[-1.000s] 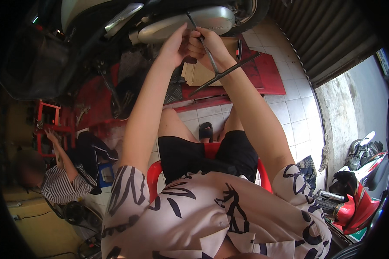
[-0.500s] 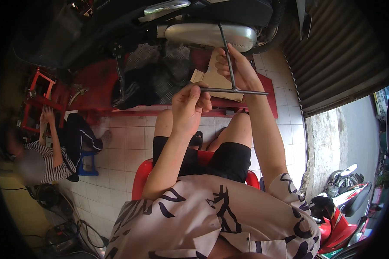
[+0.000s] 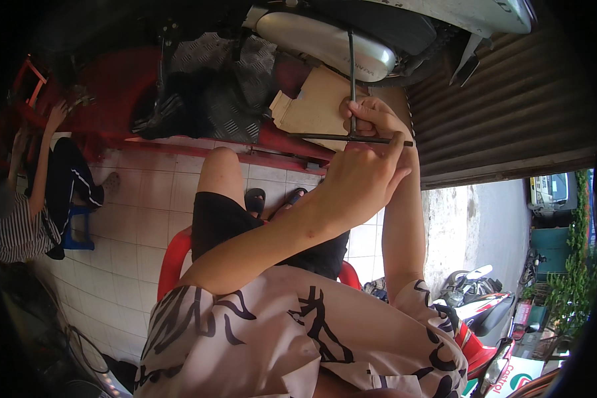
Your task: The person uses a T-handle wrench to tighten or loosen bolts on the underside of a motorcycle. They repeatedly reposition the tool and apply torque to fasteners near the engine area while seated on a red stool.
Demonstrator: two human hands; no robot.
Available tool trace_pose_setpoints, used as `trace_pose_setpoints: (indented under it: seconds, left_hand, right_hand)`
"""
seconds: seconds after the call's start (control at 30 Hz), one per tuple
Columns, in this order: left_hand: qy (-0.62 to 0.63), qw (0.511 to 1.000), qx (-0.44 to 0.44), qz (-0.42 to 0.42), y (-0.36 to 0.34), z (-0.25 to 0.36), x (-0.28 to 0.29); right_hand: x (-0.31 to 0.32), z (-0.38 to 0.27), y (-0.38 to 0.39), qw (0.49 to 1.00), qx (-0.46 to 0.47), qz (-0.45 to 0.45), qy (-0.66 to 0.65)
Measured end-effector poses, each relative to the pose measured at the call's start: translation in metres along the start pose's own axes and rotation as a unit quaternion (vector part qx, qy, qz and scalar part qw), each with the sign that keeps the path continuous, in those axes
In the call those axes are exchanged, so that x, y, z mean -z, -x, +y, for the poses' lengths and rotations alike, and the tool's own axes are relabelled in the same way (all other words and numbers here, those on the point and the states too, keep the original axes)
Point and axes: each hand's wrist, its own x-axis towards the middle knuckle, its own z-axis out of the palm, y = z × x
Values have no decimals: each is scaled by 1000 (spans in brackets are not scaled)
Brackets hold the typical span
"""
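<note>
A dark T-handle wrench (image 3: 352, 73) runs from the silver cover (image 3: 318, 41) of a motorcycle toward me, its crossbar on my side. My right hand (image 3: 380, 118) is closed round the shaft just above the crossbar, thumb and fingers pinching it. Across the front, my left hand (image 3: 361, 178) reaches over to the crossbar's right end, its index finger bent against the bar and its other fingers partly hidden. Where the wrench's far tip meets the cover, I cannot make out the fastener.
Beneath the motorcycle are a red platform (image 3: 99, 129), a black patterned mat (image 3: 239, 99) and a piece of cardboard (image 3: 308, 103). A person (image 3: 20, 222) sits on a blue stool (image 3: 79, 229) at left. A ribbed shutter (image 3: 497, 113) stands at right; parked motorcycles (image 3: 474, 302) are outside.
My left hand has gone from the crossbar's left end to its right end. My right hand has come down the shaft toward the crossbar. The whole view has shifted rightward.
</note>
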Motion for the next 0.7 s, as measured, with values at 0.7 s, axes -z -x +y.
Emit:
trace_pose_setpoints:
  seconds: [0.7]
  left_hand:
    - [171,966,194,-10,46,-41,16]
  right_hand:
    - [12,-8,-16,998,-35,59,-6]
